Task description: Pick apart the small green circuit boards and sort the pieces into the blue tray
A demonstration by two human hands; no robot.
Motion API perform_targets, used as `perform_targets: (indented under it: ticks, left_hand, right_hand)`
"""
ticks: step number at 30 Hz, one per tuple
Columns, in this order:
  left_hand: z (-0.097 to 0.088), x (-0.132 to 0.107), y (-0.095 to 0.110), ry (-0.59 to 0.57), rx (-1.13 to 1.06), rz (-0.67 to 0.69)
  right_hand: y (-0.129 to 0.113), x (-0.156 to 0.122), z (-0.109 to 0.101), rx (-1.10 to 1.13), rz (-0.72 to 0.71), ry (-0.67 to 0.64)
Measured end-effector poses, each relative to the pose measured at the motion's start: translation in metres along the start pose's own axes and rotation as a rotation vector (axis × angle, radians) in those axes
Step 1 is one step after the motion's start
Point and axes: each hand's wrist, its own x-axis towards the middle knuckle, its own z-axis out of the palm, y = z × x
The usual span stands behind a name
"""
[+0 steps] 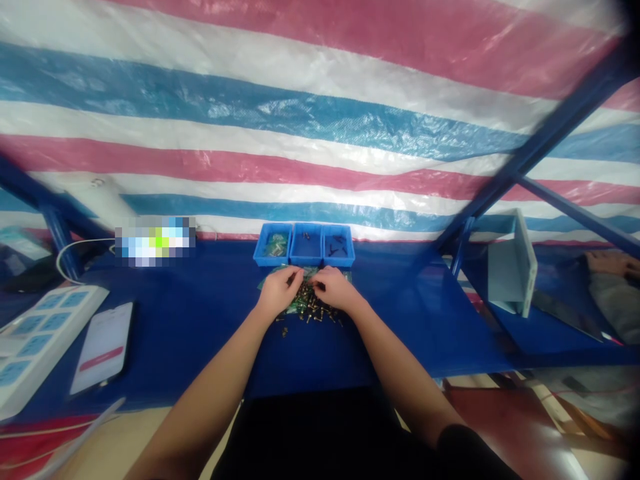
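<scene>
A loose pile of small brass-coloured and dark screws lies on the blue table in front of me, partly over a greenish clear plastic bag. My left hand is above the pile's left side, its thumb and fingers pinched together. Facing it over the right side, my right hand has its fingertips closed in a pinch too. Whatever is between the fingers of either hand is too small to make out. Just beyond stand a left blue bin, a middle blue bin and a right blue bin, each with small parts inside.
At left are a power strip, a phone with a lit screen and a cable. A propped tablet-like panel stands at right, near another person's hand. Blue frame bars and a striped sheet close off the back.
</scene>
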Motion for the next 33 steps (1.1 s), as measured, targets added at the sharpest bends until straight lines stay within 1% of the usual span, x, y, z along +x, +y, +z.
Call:
perform_targets:
  ticks: [2, 6, 10, 13, 17, 22, 30, 33]
  left_hand:
    - [0.000, 0.000, 0.000, -0.006, -0.012, 0.001]
    - [0.002, 0.000, -0.001, -0.047, -0.037, 0.018]
    - [0.005, 0.000, -0.003, -0.060, -0.058, 0.061]
    - [0.006, 0.000, -0.005, -0.058, -0.079, 0.081]
    - [0.005, -0.001, -0.005, -0.067, -0.061, 0.058]
    - [0.005, 0.000, -0.003, -0.048, -0.093, 0.074]
    - [0.002, 0.000, 0.001, -0.073, -0.070, 0.048]
    - [0.001, 0.000, 0.001, -0.073, -0.054, 0.028]
  right_hand:
    - [-0.002, 0.000, -0.001, 0.056, 0.021, 0.059]
    - [-0.007, 0.000, -0.002, 0.268, 0.100, 0.233]
    - [-0.010, 0.000, 0.000, 0.396, 0.117, 0.309]
    - [-0.012, 0.000, -0.001, 0.414, 0.111, 0.332]
    - [-0.014, 0.001, -0.005, 0.398, 0.096, 0.330]
    - [-0.016, 0.000, -0.009, 0.385, 0.081, 0.336]
    - [-0.011, 0.001, -0.003, 0.431, 0.060, 0.379]
    - [-0.009, 0.001, -0.001, 0.407, 0.070, 0.391]
